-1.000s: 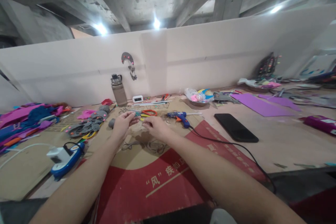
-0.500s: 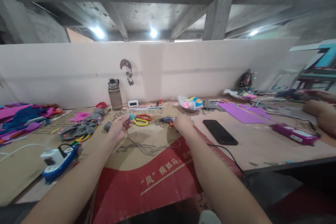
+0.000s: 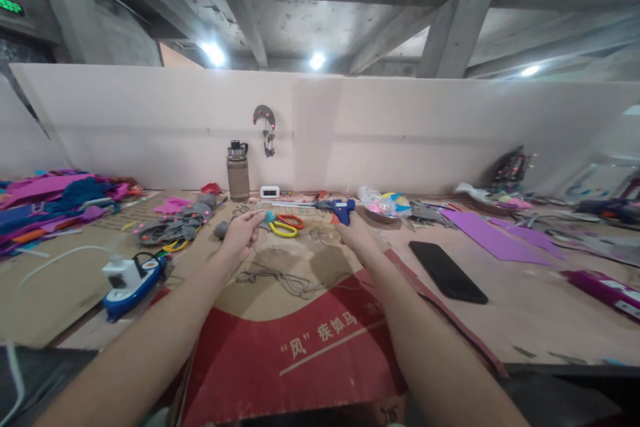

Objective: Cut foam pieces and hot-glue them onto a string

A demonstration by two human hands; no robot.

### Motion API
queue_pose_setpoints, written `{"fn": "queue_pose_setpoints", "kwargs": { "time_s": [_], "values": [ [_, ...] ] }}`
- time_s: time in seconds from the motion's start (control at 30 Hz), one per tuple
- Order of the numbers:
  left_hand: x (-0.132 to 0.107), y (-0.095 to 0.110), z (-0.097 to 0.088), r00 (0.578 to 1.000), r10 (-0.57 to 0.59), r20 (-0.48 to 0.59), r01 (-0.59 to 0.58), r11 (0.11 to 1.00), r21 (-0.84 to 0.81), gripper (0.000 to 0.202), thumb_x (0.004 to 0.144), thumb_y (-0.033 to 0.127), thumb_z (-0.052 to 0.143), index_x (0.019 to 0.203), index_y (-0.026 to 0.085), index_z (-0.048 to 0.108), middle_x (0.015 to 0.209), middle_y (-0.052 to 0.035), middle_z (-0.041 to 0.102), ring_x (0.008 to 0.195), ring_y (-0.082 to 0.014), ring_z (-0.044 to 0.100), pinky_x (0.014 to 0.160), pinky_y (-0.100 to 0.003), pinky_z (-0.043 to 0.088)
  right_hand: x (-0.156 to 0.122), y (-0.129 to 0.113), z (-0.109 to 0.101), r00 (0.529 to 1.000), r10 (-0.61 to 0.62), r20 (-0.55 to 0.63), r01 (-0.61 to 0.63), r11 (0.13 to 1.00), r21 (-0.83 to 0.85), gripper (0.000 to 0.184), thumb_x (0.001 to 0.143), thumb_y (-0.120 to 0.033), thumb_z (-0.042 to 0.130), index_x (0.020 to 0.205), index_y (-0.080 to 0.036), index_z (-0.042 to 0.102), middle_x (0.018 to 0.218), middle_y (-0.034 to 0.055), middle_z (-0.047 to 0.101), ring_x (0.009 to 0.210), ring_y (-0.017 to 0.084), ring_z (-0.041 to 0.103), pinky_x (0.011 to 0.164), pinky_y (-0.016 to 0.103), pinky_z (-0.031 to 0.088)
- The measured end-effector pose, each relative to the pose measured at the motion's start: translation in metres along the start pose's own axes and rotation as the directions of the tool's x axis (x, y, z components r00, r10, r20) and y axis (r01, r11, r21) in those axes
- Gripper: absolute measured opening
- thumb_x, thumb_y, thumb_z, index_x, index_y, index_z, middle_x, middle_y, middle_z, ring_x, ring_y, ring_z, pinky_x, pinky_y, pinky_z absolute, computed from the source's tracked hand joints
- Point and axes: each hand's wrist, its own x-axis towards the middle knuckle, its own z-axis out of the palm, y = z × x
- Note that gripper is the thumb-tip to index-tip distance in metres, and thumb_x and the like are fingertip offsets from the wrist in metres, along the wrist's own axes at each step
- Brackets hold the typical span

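– Below the long white partition wall [image 3: 200, 103], what's biggest?
– Pale pinkish worktable [image 3: 530, 317], then the red-and-tan printed cardboard sheet [image 3: 345, 363], flat under both forearms.
– Next?
– Translucent brown bottle [image 3: 239, 177], upright by the wall. Flat black phone [image 3: 447, 271], right of the right forearm, off the line between the hands.
– Hands?
– Left hand [image 3: 241, 235]: thumb and fingers pinched together. Right hand [image 3: 354, 232]: closed around the grip of the blue plastic glue gun [image 3: 343, 209].
– Gun's lie?
– Just beyond the right fist, barrel roughly crosswise, nozzle end leftward, toward the left hand. Right hand's the near one.
– Anything between?
– Red and yellow looped handles [image 3: 283, 229], scissors apparently, on the cardboard just beside the left fingertips; closest obstacle. Loose thin grey cord [image 3: 287, 281] lies closer to the person, between the forearms.
– Smallest?
– Small teal piece [image 3: 270, 216], in the left fingertips, left of the nozzle, apart from it. Too blurred for material or long axis.
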Motion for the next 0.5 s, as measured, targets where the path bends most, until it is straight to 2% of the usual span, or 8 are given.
{"fn": "queue_pose_setpoints", "kwargs": {
  "time_s": [0.1, 0.23, 0.33, 0.5],
  "values": [
    [0.002, -0.002, -0.002, 0.999, -0.009, -0.041, 0.01, 1.0, 0.009, 0.035, 0.056, 0.038, 0.075, 0.077, 0.014, 0.061, 0.046, 0.009, 0.042, 0.031, -0.0011, 0.025, 0.034, -0.019, 0.006, -0.012, -0.022, 0.008, 0.995, -0.103, -0.019, 0.104, 0.964, 0.243, 0.033, 0.071, -0.023, 0.049, 0.103, -0.016, 0.053, 0.083, 0.0043, 0.064, 0.067, 0.015, 0.06, 0.058, 0.024, 0.047],
    [0.004, -0.004, -0.004, 0.996, -0.012, -0.094, 0.013, 1.0, 0.013, 0.034, 0.055, 0.038, 0.075, 0.072, 0.014, 0.06, 0.043, 0.01, 0.037, 0.032, -0.0016, 0.023, 0.035, -0.02, 0.007, -0.027, -0.036, 0.024, 0.966, -0.257, 0.034, 0.225, 0.894, 0.387, 0.029, 0.077, -0.028, 0.046, 0.103, -0.017, 0.051, 0.073, 0.0007, 0.061, 0.056, 0.013, 0.056, 0.054, 0.024, 0.045],
    [0.004, -0.004, -0.004, 0.997, 0.003, -0.074, -0.002, 1.0, 0.025, 0.032, 0.057, 0.038, 0.073, 0.071, 0.014, 0.059, 0.043, 0.0102, 0.035, 0.032, -0.0016, 0.021, 0.035, -0.02, 0.007, -0.036, -0.041, 0.029, 0.945, -0.323, 0.051, 0.292, 0.905, 0.309, 0.029, 0.08, -0.033, 0.048, 0.103, -0.016, 0.053, 0.069, 0.0012, 0.059, 0.056, 0.014, 0.054, 0.057, 0.025, 0.044],
    [-0.002, 0.0, 0.001, 0.998, 0.015, -0.062, -0.013, 0.999, 0.043, 0.031, 0.059, 0.037, 0.072, 0.073, 0.013, 0.06, 0.042, 0.0103, 0.034, 0.032, -0.0015, 0.019, 0.035, -0.02, 0.007, -0.045, -0.05, 0.027, 0.91, -0.408, 0.072, 0.388, 0.901, 0.194, 0.033, 0.082, -0.032, 0.047, 0.111, -0.015, 0.051, 0.092, 0.0088, 0.063, 0.079, 0.019, 0.058, 0.073, 0.031, 0.044]
  ]
}}
